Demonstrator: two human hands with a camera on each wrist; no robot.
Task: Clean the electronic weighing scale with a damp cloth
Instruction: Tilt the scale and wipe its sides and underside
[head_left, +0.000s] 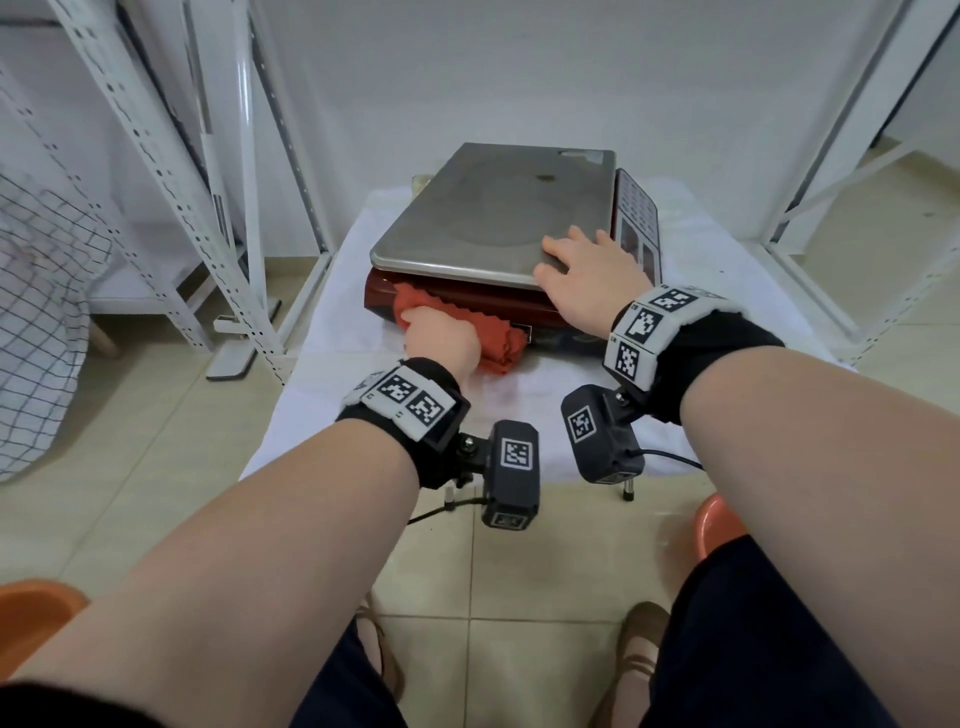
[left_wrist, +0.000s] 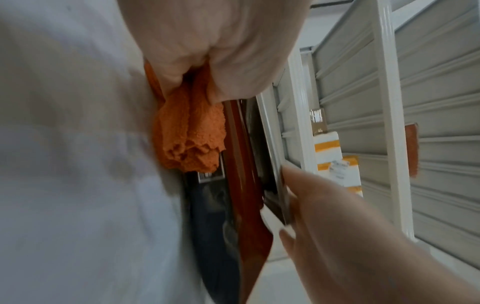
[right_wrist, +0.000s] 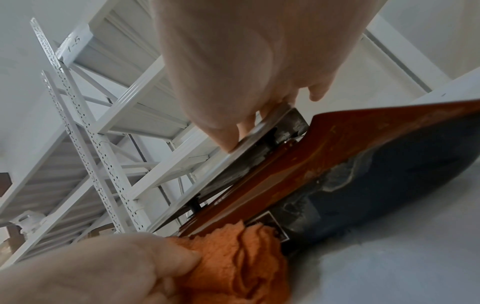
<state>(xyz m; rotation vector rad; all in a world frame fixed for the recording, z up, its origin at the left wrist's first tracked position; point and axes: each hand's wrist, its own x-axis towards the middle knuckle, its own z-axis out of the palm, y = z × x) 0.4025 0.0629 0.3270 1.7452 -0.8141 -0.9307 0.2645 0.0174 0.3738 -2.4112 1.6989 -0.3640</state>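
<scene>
While the left hand (head_left: 441, 338) grips a bunched orange terry cloth (head_left: 488, 338) against the red-bodied, steel-topped weighing scale (head_left: 498, 213), the right hand (head_left: 587, 270) rests flat, fingers spread, on its platter corner.

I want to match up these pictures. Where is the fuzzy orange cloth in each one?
Head view: the fuzzy orange cloth is at centre, gripped by the left hand against the scale's dark red base.
Left wrist view: upper middle, hanging below the fingers.
Right wrist view: bottom centre.
Shared landmark: the dark red base, touching the cloth in every view.
</scene>
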